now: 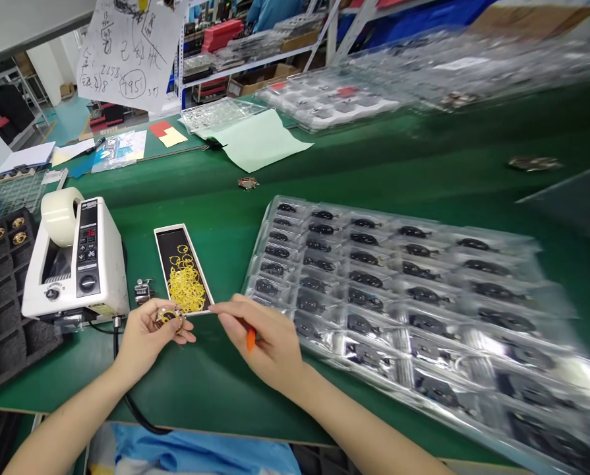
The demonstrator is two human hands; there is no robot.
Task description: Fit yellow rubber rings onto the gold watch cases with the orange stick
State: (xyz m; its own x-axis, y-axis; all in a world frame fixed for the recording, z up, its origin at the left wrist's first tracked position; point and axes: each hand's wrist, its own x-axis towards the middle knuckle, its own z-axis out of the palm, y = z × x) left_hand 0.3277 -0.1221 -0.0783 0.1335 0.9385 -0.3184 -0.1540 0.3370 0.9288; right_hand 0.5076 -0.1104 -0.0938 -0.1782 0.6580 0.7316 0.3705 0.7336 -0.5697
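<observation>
My left hand (149,335) is closed around a round gold-and-black watch case (169,319), held up just in front of a narrow white box (162,257). A pile of thin yellow rings (188,287) lies on the box's dark floor. My right hand (265,336) pinches a slim tool with an orange end (250,339); its other end is mostly hidden by the fingers, so its exact kind does not show. Those right fingertips are beside the box's near right corner, apart from the watch case.
A white tape dispenser (101,264) stands at left, beside a small tally counter (143,290) and a black tray (8,349) of gold cases. Clear plastic trays (334,343) with black parts cover the right side. Another metal case (248,183) lies farther back.
</observation>
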